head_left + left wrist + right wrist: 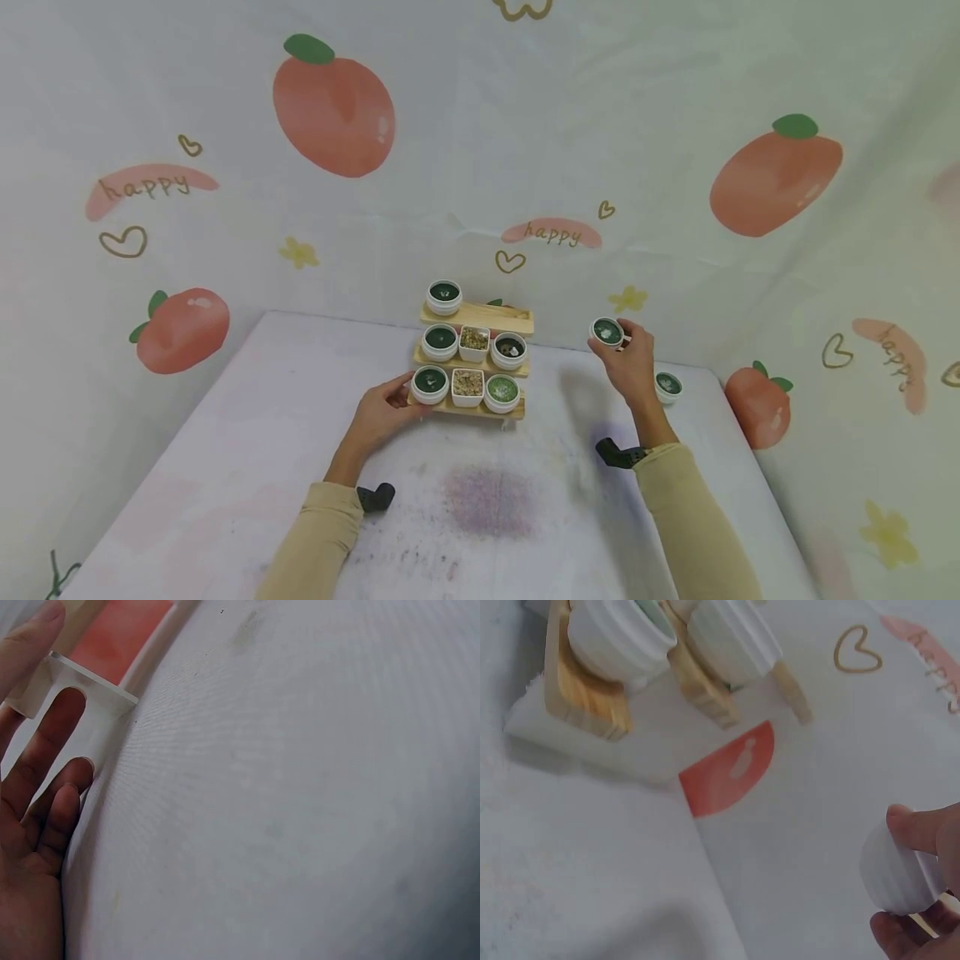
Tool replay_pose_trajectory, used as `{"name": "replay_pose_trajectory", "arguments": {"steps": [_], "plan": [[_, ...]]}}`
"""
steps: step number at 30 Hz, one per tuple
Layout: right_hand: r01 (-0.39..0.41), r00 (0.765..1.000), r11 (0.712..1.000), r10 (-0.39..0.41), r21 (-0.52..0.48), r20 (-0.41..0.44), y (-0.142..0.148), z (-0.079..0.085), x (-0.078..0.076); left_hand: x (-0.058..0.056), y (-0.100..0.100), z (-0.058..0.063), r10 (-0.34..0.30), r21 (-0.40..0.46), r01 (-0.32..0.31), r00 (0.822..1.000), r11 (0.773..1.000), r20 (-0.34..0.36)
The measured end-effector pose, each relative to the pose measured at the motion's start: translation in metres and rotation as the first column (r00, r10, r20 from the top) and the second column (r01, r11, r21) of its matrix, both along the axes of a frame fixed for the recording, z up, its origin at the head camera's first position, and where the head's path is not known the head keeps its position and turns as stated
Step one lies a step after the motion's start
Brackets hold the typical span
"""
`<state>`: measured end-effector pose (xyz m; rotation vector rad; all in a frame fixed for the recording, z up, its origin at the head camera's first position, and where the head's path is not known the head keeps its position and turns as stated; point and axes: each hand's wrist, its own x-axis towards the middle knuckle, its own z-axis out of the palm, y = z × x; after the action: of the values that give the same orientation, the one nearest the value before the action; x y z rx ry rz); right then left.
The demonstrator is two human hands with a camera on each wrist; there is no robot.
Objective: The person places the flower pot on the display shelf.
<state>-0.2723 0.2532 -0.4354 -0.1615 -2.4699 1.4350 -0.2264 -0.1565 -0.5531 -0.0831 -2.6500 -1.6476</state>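
A three-tier wooden stand point(491, 317) on white supports carries several small white bowls. My left hand point(384, 417) grips the left end of its lowest tier, beside a round bowl point(431, 383) with dark green contents. In the left wrist view, the thumb point(30, 641) lies above the tier's end and the fingers reach below, near a white support point(94, 686). Raised off the table to the right of the stand, a white ribbed bowl point(606, 331) with dark green contents and a white mark is pinched in my right hand point(633, 367). The right wrist view shows that bowl point(896, 870) side-on.
Another dark green bowl point(668, 387) stands on the table behind my right wrist. Square bowls of dry bits point(468, 385) fill the middle of the two lower tiers; the top tier has one round bowl point(444, 296) at its left. A printed cloth point(465, 125) hangs behind the table.
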Motion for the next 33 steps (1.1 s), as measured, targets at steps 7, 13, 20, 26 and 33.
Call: {"name": "replay_pose_trajectory", "arguments": {"steps": [7, 13, 20, 26, 33], "plan": [[-0.085, 0.996, 0.996, 0.086, -0.034, 0.01, -0.024, 0.02, 0.002, -0.003, -0.002, 0.0, -0.002, 0.009, 0.002, 1.0, 1.0, -0.012], [-0.125, 0.992, 0.992, 0.125, -0.032, -0.004, -0.046, 0.031, 0.0, -0.004, -0.002, -0.001, 0.002, 0.029, -0.001, 1.0, 1.0, -0.013], [-0.201, 0.979, 0.978, 0.199, -0.048, -0.036, -0.069, 0.038, -0.004, -0.003, -0.002, -0.003, -0.005, 0.027, 0.005, 1.0, 1.0, -0.008], [-0.24, 0.971, 0.968, 0.237, -0.076, -0.04, -0.088, 0.043, -0.006, -0.003, -0.001, -0.001, -0.011, 0.036, 0.011, 1.0, 0.999, -0.021], [-0.236, 0.972, 0.97, 0.236, -0.064, -0.006, -0.108, 0.042, -0.01, -0.002, -0.001, 0.0, -0.007, 0.049, 0.007, 1.0, 0.999, -0.007]]}}
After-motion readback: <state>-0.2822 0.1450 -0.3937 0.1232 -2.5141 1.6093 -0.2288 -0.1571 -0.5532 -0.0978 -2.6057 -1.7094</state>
